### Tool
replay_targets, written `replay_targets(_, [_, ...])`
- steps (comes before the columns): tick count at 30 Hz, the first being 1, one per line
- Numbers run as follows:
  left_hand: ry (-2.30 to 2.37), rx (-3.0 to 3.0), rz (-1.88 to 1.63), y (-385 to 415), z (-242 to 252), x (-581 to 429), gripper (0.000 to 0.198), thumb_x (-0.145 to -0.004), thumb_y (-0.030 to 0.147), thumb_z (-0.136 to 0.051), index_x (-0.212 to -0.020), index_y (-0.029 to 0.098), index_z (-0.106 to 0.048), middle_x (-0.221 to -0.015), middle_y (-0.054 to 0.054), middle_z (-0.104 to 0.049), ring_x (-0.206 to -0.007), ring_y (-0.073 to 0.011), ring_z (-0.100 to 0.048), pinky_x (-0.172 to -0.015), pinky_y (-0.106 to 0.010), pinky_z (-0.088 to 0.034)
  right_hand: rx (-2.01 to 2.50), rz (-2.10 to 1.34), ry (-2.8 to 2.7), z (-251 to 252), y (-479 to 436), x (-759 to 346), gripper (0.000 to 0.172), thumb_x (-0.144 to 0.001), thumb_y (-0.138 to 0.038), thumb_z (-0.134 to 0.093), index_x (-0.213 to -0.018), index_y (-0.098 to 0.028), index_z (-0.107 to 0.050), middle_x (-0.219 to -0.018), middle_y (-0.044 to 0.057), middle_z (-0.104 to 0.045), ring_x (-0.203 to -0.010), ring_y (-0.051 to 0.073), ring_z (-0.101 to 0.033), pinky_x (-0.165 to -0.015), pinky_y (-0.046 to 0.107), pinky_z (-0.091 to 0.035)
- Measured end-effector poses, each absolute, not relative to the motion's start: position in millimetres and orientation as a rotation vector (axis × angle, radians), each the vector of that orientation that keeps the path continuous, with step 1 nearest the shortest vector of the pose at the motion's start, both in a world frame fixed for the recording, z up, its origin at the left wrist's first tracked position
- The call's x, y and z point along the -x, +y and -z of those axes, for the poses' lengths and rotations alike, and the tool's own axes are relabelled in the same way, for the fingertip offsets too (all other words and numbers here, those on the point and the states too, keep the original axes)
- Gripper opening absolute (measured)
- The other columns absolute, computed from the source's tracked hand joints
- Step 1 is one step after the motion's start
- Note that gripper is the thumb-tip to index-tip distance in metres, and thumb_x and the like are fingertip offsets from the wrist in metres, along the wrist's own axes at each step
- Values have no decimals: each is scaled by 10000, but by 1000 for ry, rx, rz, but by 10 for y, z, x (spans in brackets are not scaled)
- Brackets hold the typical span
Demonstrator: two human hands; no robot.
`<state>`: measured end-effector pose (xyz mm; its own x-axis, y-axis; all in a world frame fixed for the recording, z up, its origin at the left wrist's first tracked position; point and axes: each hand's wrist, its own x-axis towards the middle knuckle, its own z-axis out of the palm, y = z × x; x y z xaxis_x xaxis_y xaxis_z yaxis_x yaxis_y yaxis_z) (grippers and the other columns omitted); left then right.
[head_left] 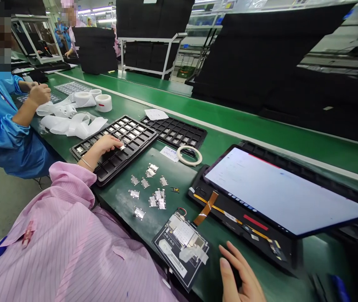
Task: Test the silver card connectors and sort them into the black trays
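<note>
My left hand lies on a black compartment tray holding small metal shield parts, its fingertips by a part near the tray's right edge. Whether it grips that part, I cannot tell. Several loose metal shields lie on the green mat below the tray. My right hand rests open on the mat, nearest a circuit board on a black backing. An orange flex cable runs from that board to a lit tablet screen, which stands tilted in a black fixture.
A second black tray and a tape ring sit beyond the parts. To the left, a co-worker's blue sleeve and hand reach over white tape rolls and film strips. A white rail edges the green bench, with tall black stacks behind.
</note>
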<state>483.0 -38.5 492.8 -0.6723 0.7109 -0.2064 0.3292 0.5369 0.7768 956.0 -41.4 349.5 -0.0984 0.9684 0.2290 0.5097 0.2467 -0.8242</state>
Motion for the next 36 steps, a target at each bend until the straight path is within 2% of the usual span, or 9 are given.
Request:
replay_targets(5, [2353,-884,-1050,-368,-4958,-4857,219,-865,324,-701,-793,125,-641,-665,22,-607,-524,-96,-515,-537,-237,-444,1321,-737,-1710,-3479,-430,-9551,452,-883,-581,-516,-1036,-205,-715,-1338,94,-627,-1234,348,-555,-1034,498,-391])
replay_targets(10, [2394,-1098,-1211,-616,-5122,-5185,194,-687,325,-774,-716,150,-697,-644,-6,-640,-642,-160,-578,-589,-254,-411,1248,-728,-1680,-3469,-467,-9508,390,-909,-509,-527,-1025,-184,-711,-1316,122,-636,-1217,312,-575,-1058,504,-398])
replay_targets(15, [1927,-1457,-956,-969,-4931,-6010,230,-765,396,-704,-865,196,-760,-876,-62,-758,-785,-190,-670,-685,-271,-494,1234,-739,-1648,-3481,-483,-9475,333,-924,-459,-535,-1020,-194,-711,-1309,124,-639,-1212,294,-580,-1053,508,-410])
replay_targets(21, [1789,-1663,-656,-963,-4321,-6641,173,-792,361,-686,-767,206,-760,-716,-35,-724,-619,-189,-652,-568,-272,-480,1217,-735,-1627,-3463,-503,-9472,316,-924,-440,-541,-1017,-192,-712,-1294,131,-647,-1196,293,-590,-1047,503,-419])
replay_targets(24, [1950,-1796,-653,-936,-4214,-6755,270,-839,380,-667,-1029,205,-744,-957,-89,-732,-910,-267,-669,-812,-370,-522,1214,-743,-1611,-3453,-514,-9472,309,-927,-434,-544,-1018,-190,-712,-1287,132,-651,-1192,292,-591,-1046,495,-417])
replay_targets(26, [2046,-1902,-661,-943,-4168,-6814,431,-888,379,-631,-1276,191,-636,-1289,-148,-631,-1240,-324,-534,-1049,-467,-411,1210,-752,-1604,-3456,-522,-9472,307,-927,-431,-547,-1016,-189,-713,-1282,132,-653,-1188,292,-593,-1043,494,-420])
replay_targets(28, [2090,-2016,-602,-961,-4098,-6851,548,-916,390,-609,-1416,184,-515,-1517,-162,-434,-1435,-335,-323,-1171,-509,-257,1209,-760,-1603,-3464,-530,-9474,303,-928,-428,-548,-1020,-192,-714,-1284,127,-653,-1188,291,-594,-1042,492,-422])
replay_targets(30, [2132,-2087,-503,-981,-4009,-6848,607,-939,420,-576,-1479,184,-433,-1593,-161,-306,-1493,-334,-207,-1203,-535,-177,1206,-767,-1608,-3475,-534,-9479,296,-931,-426,-548,-1021,-198,-713,-1290,121,-650,-1193,289,-593,-1043,490,-425])
replay_targets(36, [2345,-2042,-279,-966,-3934,-6651,669,-992,502,-417,-1545,145,-299,-1621,-206,-175,-1506,-385,-114,-1181,-638,-112,1195,-787,-1644,-3486,-524,-9500,294,-934,-425,-542,-1018,-203,-716,-1290,118,-651,-1195,289,-594,-1032,485,-434])
